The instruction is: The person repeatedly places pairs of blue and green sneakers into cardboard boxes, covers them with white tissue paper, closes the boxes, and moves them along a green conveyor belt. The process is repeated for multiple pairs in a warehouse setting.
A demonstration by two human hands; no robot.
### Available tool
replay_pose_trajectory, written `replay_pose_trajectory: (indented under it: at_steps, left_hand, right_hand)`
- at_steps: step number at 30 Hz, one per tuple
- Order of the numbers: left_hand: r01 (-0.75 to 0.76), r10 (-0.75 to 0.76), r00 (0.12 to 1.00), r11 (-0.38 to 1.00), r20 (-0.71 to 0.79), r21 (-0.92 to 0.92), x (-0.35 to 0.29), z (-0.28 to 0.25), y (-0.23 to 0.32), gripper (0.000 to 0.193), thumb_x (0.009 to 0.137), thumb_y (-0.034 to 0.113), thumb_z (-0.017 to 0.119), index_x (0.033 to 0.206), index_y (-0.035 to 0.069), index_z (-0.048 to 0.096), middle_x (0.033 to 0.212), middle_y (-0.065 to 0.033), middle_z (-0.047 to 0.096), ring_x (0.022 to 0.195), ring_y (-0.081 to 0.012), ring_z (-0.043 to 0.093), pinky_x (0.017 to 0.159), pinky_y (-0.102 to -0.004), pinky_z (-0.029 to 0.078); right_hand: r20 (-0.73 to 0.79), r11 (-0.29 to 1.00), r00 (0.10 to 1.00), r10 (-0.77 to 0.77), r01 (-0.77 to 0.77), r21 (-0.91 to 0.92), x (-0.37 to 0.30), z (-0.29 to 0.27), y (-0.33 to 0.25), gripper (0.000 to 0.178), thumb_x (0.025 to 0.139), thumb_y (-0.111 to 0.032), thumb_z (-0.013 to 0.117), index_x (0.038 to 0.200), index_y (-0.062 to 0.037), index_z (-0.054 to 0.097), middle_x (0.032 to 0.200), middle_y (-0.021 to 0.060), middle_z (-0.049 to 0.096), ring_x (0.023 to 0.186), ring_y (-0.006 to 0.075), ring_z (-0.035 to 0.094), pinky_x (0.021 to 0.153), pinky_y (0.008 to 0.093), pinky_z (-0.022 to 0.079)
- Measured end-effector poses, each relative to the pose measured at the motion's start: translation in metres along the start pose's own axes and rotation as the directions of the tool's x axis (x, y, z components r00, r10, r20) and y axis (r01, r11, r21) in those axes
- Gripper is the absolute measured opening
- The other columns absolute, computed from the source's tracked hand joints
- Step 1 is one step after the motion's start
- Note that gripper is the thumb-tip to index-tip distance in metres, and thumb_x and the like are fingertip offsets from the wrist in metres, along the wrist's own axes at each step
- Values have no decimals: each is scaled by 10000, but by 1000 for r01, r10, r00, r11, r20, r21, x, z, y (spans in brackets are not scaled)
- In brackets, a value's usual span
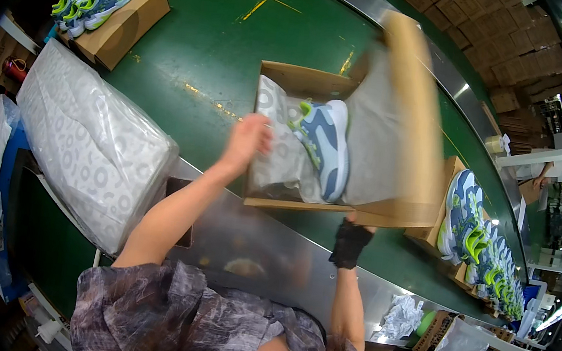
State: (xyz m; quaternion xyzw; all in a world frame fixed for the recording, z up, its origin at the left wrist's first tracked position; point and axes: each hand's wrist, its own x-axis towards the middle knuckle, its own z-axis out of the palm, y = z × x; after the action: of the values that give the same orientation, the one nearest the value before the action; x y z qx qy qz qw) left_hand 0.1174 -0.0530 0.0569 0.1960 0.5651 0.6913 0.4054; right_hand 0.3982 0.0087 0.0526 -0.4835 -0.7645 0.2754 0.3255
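An open brown shoebox sits before me on the green conveyor belt, its lid raised on the right and smeared by motion. Inside lies a blue, white and lime sports shoe on white patterned wrapping paper. My left hand is at the box's left wall, beside the paper. Its fingers are bent and blurred, so their grip cannot be made out. At the near right, my right hand, in a black fingerless covering, holds the box's near edge by the lid; its fingertips are partly hidden.
To my left lies a large plastic-wrapped stack of patterned paper. Sports shoes rest on a closed box at the far left. More shoes line the belt at right. A metal rail borders the belt's near side.
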Motion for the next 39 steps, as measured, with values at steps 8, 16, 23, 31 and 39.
replay_pose_trajectory:
  at_steps: [8, 16, 23, 31, 39]
  left_hand:
    - [12, 54, 991, 870, -119, 493, 10, -44, -23, 551, 851, 450, 446, 914, -84, 563, 849, -182, 608, 839, -222, 568, 744, -322, 426]
    - [231, -286, 957, 860, 53, 456, 29, -41, 40, 587, 790, 515, 493, 948, -43, 581, 836, -111, 609, 730, -174, 585, 502, -331, 483]
    - [81, -115, 990, 933, 78, 351, -69, 3, -21, 494, 836, 364, 542, 1044, -82, 500, 941, -155, 595, 860, -175, 564, 749, -282, 445]
    - [14, -53, 993, 943, 110, 333, -89, 0, -54, 439, 875, 329, 498, 1059, -69, 488, 924, -109, 583, 816, -151, 544, 722, -259, 437]
    - [-8, -30, 983, 979, 182, 205, -77, 5, -54, 401, 888, 323, 459, 992, -58, 533, 918, -112, 590, 803, -149, 559, 678, -270, 451]
  right_hand:
    - [287, 678, 900, -327, 435, -592, -19, 35, -28, 702, 595, 36, 500, 1242, -232, 451, 1360, 118, 316, 1227, 344, 291, 895, 568, 247]
    - [329, 685, 898, -294, 438, -583, -5, -6, -103, 523, 700, -80, 499, 1216, -163, 479, 1248, 154, 445, 1127, 353, 412, 818, 593, 311]
    - [385, 807, 896, -220, 389, -445, -96, -2, -93, 801, 493, -310, 758, 1222, -167, 460, 1317, 202, 339, 1218, 348, 314, 901, 601, 206]
    - [161, 729, 819, -551, 566, -385, -132, 3, -68, 449, 693, -141, 535, 1138, -205, 524, 1249, 85, 461, 1119, 189, 449, 809, 453, 314]
    - [-67, 766, 806, -588, 528, -367, -139, 27, -54, 451, 677, -174, 565, 1124, -223, 535, 1228, 56, 471, 1093, 172, 449, 861, 447, 276]
